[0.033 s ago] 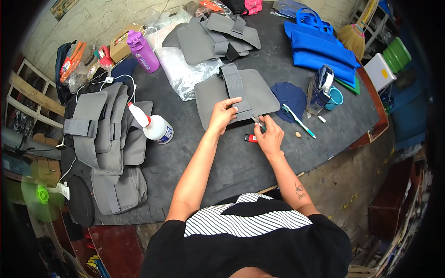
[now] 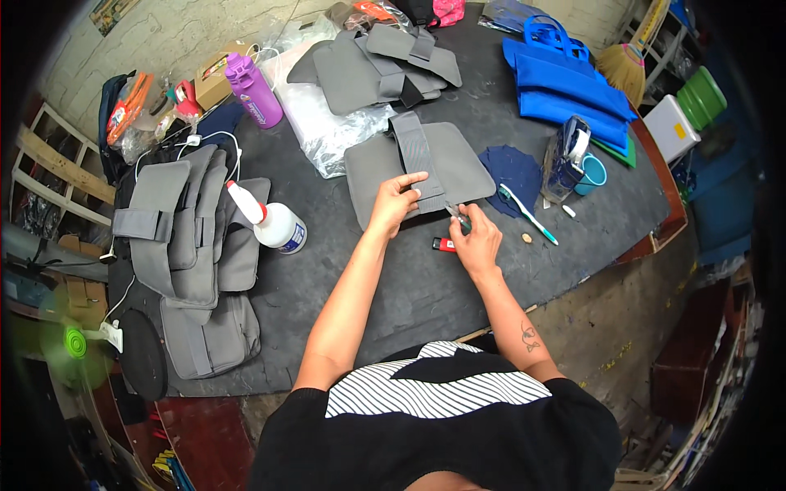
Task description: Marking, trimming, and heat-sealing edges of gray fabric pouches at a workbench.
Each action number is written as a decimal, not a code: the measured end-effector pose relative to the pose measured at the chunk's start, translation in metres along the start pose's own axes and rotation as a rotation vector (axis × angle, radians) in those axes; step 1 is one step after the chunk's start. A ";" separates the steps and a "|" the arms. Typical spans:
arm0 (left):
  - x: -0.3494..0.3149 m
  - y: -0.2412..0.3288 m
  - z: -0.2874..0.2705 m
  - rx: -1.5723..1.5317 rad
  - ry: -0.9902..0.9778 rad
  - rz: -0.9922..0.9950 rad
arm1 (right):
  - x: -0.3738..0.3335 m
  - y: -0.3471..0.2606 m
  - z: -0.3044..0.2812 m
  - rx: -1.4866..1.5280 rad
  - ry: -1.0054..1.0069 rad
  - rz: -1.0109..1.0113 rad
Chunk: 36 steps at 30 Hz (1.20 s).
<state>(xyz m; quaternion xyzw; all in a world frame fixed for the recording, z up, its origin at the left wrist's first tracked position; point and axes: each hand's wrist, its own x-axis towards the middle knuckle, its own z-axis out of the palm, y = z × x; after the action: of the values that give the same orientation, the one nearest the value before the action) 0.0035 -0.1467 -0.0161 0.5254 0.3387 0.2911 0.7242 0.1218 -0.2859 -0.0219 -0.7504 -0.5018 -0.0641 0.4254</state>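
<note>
A gray pad [image 2: 463, 155] with a strap [image 2: 422, 155] lies near the middle of a black-topped table [image 2: 417, 307], its near edge gripped by a person's left hand [image 2: 393, 204], thumb and forefinger laid over the strap. The right hand [image 2: 477, 239], fingers pinched around one small metal-tipped tool [image 2: 455, 213], works at the pad's near edge. One red-and-black lighter [image 2: 444, 245] sits just nearer than the pad; one toothbrush [image 2: 528, 213] and one navy cloth [image 2: 509, 173] lie to its right. Two bottles stand left of the pad, one purple [image 2: 255, 94], one a white spray bottle [image 2: 282, 229], their contents hidden. One turquoise cup [image 2: 591, 175], contents unclear, stands to its right. Two heaps of similar gray pieces, one left [image 2: 196, 229] and one beyond [image 2: 360, 78], overlap too much to count exactly. Blue bags [image 2: 565, 86] lie beyond the pad to the right; farther out are a pale block wall [image 2: 188, 33] and a bare floor [image 2: 626, 303].
</note>
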 end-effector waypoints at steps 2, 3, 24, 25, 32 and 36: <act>0.001 -0.002 -0.002 -0.014 -0.026 -0.005 | -0.001 0.003 0.004 0.012 0.011 -0.010; 0.001 -0.002 -0.002 -0.014 -0.025 -0.004 | -0.002 0.004 0.005 0.021 0.024 -0.017; 0.002 -0.004 -0.003 -0.100 -0.025 -0.010 | -0.009 -0.005 0.006 0.167 -0.062 0.017; 0.001 -0.004 -0.003 -0.140 -0.042 0.004 | -0.010 -0.010 0.006 0.155 -0.078 -0.010; 0.001 -0.002 -0.005 -0.189 -0.068 0.041 | -0.009 -0.015 0.012 0.102 -0.096 -0.050; 0.002 -0.002 -0.004 -0.201 -0.060 0.042 | -0.007 -0.015 0.014 0.074 -0.033 -0.107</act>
<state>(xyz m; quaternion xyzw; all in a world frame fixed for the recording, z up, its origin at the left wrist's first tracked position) 0.0019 -0.1439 -0.0193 0.4656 0.2746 0.3228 0.7769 0.1019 -0.2786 -0.0260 -0.7071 -0.5503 -0.0557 0.4406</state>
